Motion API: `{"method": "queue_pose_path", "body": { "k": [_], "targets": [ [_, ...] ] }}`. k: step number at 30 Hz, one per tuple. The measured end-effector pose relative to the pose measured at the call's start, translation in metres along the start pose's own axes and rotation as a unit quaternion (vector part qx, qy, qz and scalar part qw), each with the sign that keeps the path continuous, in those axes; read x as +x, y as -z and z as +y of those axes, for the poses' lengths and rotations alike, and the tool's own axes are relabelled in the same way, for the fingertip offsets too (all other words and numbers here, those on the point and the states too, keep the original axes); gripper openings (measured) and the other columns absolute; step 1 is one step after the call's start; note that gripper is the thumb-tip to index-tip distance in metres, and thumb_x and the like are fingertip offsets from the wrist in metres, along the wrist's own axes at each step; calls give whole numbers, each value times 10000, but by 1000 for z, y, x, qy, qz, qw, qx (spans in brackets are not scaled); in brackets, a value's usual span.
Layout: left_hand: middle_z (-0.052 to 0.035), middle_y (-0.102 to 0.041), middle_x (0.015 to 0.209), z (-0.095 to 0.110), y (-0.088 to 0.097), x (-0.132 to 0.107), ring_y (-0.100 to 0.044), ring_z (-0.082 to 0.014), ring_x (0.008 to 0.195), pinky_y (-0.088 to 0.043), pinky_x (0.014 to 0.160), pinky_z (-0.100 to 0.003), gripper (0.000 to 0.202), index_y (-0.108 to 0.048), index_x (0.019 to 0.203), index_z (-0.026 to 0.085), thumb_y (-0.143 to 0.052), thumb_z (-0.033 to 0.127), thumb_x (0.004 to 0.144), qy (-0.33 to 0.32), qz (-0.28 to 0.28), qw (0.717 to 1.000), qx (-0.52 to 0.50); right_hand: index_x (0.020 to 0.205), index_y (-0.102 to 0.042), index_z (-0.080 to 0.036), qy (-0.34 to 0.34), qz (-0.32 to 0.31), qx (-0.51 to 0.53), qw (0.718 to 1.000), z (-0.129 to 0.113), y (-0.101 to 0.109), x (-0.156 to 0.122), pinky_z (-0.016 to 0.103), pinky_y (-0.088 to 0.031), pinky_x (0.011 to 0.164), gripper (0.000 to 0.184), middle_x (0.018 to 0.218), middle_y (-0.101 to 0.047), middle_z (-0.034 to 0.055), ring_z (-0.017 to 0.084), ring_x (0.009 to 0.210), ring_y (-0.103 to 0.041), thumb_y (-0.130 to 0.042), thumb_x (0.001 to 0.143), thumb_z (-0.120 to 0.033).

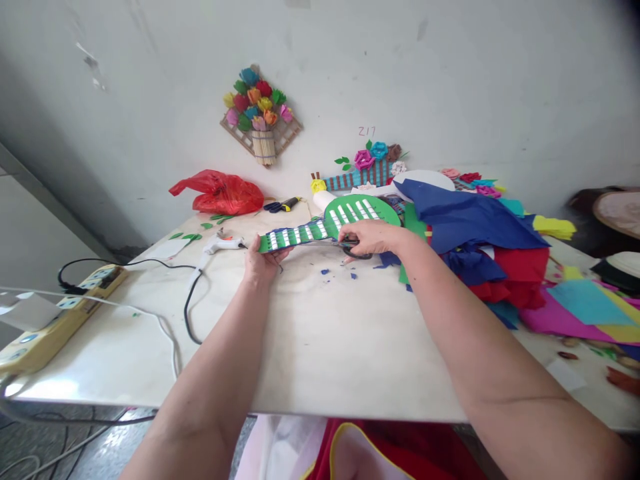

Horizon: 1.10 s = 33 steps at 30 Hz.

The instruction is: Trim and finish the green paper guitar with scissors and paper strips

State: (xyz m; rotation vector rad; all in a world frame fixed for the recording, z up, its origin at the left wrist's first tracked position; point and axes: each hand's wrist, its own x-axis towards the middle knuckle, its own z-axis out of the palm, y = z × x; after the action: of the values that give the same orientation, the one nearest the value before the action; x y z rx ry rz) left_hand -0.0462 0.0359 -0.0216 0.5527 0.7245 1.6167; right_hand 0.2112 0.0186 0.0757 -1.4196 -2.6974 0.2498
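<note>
A green paper cut-out shaped like a guitar (pixel 330 223), with rows of white slots, is held just above the white table (pixel 325 333). My left hand (pixel 263 260) is closed on the narrow neck end of the cut-out. At the round body end my right hand (pixel 367 237) is closed on black-handled scissors (pixel 356 251); the blades are hidden under the paper. Small blue paper scraps (pixel 345 272) lie on the table below my hands.
A white glue gun (pixel 223 244) with a black cord lies at the left, near a yellow power strip (pixel 55 313). A red plastic bag (pixel 223 193) sits at the back. Piles of coloured felt and paper (pixel 500 253) crowd the right. A paper flower bouquet (pixel 260 113) hangs on the wall.
</note>
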Motion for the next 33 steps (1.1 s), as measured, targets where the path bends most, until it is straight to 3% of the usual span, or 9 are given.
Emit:
{"method": "queue_pose_path", "body": {
  "k": [5,8,14,24,33],
  "targets": [
    [-138,-662,837,1,3,1,-653,-258,744,-529,504,-308,445,-577,1058,99,-389,424,820,-16,-45,999,11,1002,-573,-284,5,149,-73,986,-1,-5,2,247,-279,576,420,829,-637,-12,174,739,-533,-627,619,-447],
    [-133,-662,880,1,3,0,-653,-256,747,-531,507,-316,444,-587,1066,112,-389,422,816,-28,-62,998,16,1012,-572,-278,13,189,-104,976,1,-9,4,260,-275,600,405,839,-647,-4,185,740,-538,-614,643,-438],
    [-141,-662,860,0,2,1,-653,-259,715,-526,480,-308,449,-587,1052,94,-392,424,819,-23,-54,998,11,995,-572,-256,46,194,-119,973,0,-11,7,277,-281,653,394,821,-648,-7,172,708,-531,-611,658,-456],
    [-123,-638,732,3,0,2,-649,-272,661,-486,371,-277,363,-508,1042,99,-368,360,832,22,54,998,-12,946,-582,-236,91,159,-157,970,-4,-24,13,307,-269,705,381,866,-655,12,193,767,-535,-629,642,-461],
    [-115,-627,729,8,1,2,-649,-285,672,-499,388,-296,326,-476,1032,111,-374,326,809,37,82,996,-17,928,-586,-238,95,128,-153,975,-2,-23,13,322,-262,741,299,856,-643,23,189,765,-514,-615,673,-393]
  ]
}}
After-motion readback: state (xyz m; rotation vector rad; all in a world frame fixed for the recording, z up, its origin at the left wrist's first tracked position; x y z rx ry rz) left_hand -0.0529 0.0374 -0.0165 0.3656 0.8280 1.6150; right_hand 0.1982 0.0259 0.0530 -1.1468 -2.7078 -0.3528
